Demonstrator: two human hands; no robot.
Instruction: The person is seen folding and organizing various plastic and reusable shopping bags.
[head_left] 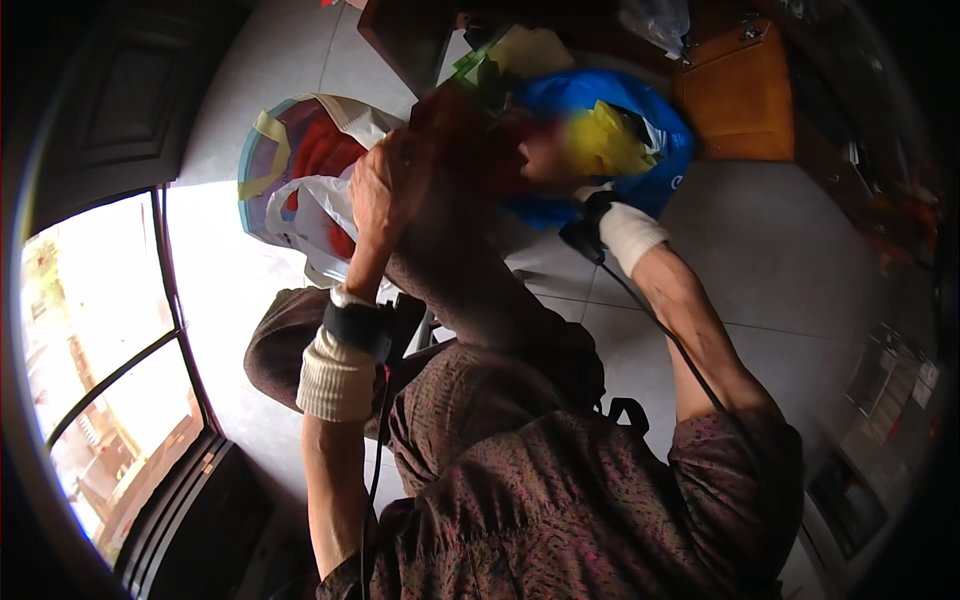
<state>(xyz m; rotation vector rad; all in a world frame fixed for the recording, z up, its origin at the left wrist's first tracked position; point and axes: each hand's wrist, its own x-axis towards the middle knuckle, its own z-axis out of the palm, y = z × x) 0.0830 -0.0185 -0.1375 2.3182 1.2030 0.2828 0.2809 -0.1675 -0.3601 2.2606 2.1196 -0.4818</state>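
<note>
My left hand (385, 185) is raised in front of me, fingers closed on a dark maroon patterned cloth (470, 270) that runs from my hands down to my chest. My right hand (545, 150) is blurred by motion and seems to grip the upper end of the same cloth. Both wrists carry pale knitted bands, and the left one also has a black strap (355, 325). Behind the hands a blue bag (665, 140) with yellow fabric (610, 140) in it sits on the floor.
A white plastic bag (300, 205) with red things inside lies on the grey tiled floor (780, 260) at the left. An orange-brown wooden cabinet (740, 100) stands at the back right. A bright window (100, 340) fills the left side. Black cables run along my forearms.
</note>
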